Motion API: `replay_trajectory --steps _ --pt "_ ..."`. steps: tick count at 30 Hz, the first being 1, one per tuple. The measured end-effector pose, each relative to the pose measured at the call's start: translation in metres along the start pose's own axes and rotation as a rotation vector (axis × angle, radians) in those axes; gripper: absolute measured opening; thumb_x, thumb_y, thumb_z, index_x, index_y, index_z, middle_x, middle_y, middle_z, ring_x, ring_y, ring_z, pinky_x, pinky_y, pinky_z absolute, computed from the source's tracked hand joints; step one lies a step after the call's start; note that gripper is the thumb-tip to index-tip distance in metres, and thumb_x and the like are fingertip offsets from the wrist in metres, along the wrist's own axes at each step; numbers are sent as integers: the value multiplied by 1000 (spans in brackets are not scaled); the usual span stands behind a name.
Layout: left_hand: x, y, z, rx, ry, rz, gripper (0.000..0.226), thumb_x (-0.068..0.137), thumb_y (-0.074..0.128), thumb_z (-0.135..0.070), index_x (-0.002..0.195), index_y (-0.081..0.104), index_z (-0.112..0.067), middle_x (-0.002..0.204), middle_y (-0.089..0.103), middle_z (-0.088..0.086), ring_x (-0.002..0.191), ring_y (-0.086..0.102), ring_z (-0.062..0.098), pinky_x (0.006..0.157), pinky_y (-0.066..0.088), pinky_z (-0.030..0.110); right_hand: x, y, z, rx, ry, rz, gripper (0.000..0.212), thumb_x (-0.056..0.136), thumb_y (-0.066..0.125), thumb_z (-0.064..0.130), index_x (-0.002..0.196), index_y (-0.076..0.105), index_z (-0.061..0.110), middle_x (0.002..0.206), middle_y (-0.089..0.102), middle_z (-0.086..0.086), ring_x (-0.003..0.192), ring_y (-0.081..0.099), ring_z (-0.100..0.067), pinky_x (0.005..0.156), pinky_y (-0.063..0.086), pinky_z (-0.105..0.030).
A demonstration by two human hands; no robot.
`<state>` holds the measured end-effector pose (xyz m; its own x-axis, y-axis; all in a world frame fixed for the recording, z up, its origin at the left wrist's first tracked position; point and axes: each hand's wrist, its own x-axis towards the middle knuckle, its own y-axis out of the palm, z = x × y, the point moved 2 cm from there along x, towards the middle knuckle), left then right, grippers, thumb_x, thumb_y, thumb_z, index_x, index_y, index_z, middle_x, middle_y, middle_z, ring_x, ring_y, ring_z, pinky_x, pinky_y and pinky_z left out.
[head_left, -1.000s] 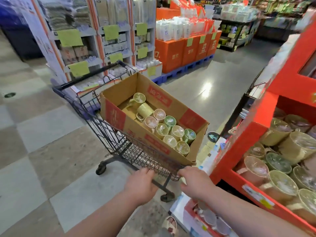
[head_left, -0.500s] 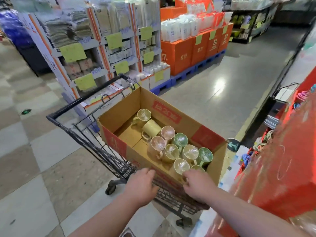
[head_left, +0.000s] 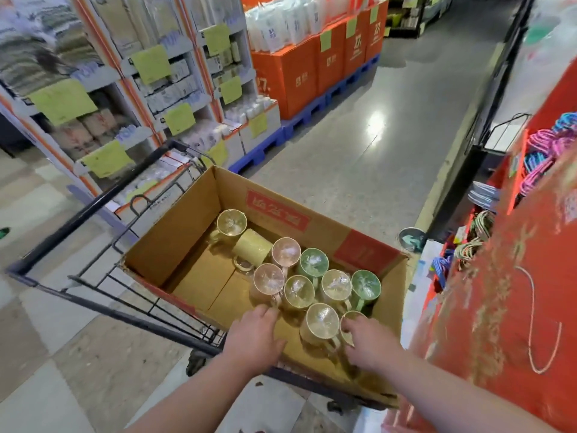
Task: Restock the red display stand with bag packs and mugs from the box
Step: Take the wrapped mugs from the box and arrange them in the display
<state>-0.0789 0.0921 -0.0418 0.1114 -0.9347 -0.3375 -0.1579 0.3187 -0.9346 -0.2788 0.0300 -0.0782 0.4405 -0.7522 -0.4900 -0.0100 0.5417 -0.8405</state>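
The film-wrapped ceramic mugs (head_left: 299,291) in yellow, pink and green stand bunched at the near right of the open brown cardboard box (head_left: 175,245), with one more lying on its side towards the far wall. A second ago both grips sat on the near rim. Now they have gone over it and down among the mugs. The right grip (head_left: 368,345) has its fingertips laid on the rim of the nearest yellow mug (head_left: 349,317), though I cannot tell whether it has closed round it (the thumb side is hidden). The left grip (head_left: 254,337) is loosely spread and holds nothing, its fingertips just short of a pink mug (head_left: 268,281). So the pick looks to be starting, with mugs first, since no bag packs show in the box. The box rides in a dark wire shopping cart (head_left: 93,207). The red cardboard display stand (head_left: 499,307), whose mug shelf was in view a second ago, now shows only as a blurred panel along the right edge.
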Motion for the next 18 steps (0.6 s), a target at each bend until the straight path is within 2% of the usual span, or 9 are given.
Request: replay_trajectory --steps 9,13,18 --pt "60 -5 28 42 127 134 59 90 52 -43 141 29 -24 140 38 -2 120 46 19 93 44 32 29 12 6 112 174 69 45 88 52 32 131 47 22 131 50 -3 121 48 -26 97 43 -35" --pt "99 -10 52 43 164 179 67 89 55 -42 145 25 -22 147 32 1 126 43 21 101 43 35 48 16 14 163 265 93 46 87 55 31 132 47 24 130 51 -3 121 48 -25 97 43 -35" --pt "140 -7 76 47 190 234 79 85 61 -41 148 17 -21 151 27 3 130 41 22 104 41 34 73 24 21 202 371 138 55 87 56 33 139 40 24 134 47 -4 125 44 -28 100 43 -37"
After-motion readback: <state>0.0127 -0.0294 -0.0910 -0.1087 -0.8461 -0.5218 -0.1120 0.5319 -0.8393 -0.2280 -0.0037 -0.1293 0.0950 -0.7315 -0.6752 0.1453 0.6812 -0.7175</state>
